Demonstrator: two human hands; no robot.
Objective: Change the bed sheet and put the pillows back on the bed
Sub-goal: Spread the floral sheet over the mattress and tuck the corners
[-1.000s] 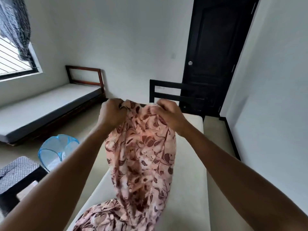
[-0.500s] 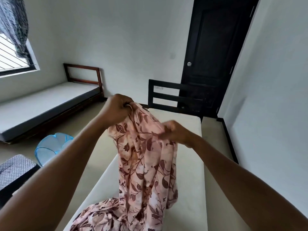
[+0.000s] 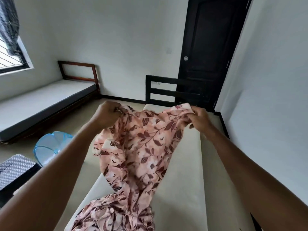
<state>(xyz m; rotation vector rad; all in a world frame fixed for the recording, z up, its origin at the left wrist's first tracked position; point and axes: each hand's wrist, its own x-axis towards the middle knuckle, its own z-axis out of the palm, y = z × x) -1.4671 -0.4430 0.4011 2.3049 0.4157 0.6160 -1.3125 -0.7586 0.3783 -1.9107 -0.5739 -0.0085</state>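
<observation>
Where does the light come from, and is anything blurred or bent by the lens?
Head view: daylight comes from the window, upper left, washed out to white; head view: the wide lens makes the door lean and stretches the forearms; head view: the sheet, gripped by the left hand and right hand, looks slightly soft.

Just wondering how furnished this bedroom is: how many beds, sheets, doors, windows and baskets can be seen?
Beds: 2
Sheet: 1
Door: 1
Window: 1
Basket: 1
Total: 6
</observation>
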